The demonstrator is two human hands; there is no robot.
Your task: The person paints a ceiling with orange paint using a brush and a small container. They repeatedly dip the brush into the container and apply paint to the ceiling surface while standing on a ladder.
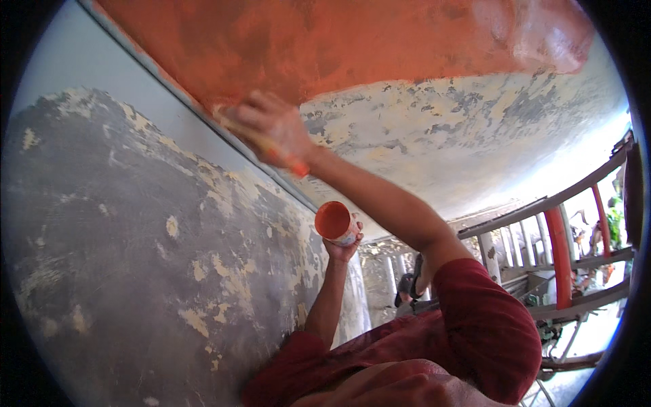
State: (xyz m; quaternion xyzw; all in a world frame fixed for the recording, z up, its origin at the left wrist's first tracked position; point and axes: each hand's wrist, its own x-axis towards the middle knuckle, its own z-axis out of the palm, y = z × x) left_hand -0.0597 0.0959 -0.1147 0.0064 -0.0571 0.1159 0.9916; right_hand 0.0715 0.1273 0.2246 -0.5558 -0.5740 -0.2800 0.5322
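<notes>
My right hand (274, 129) is raised and wrapped around a paintbrush (290, 161); both are blurred by motion. The brush's orange handle end points down toward my forearm. Its other end meets the edge of the orange-painted wall (271, 47), close to the corner line, though the blur hides the exact contact. Lower down, my left hand (344, 251) grips a small round tub (347, 234) from beneath. Orange paint (332, 220) shows inside the tub, and its mouth is tilted toward me.
Along the corner runs a dark narrow strip (163, 80). To its left stands a patchy grey wall (135, 271); below the orange area the surface is bare and flaking (420, 129). At the right are a railing (515, 217) and a red post (558, 258).
</notes>
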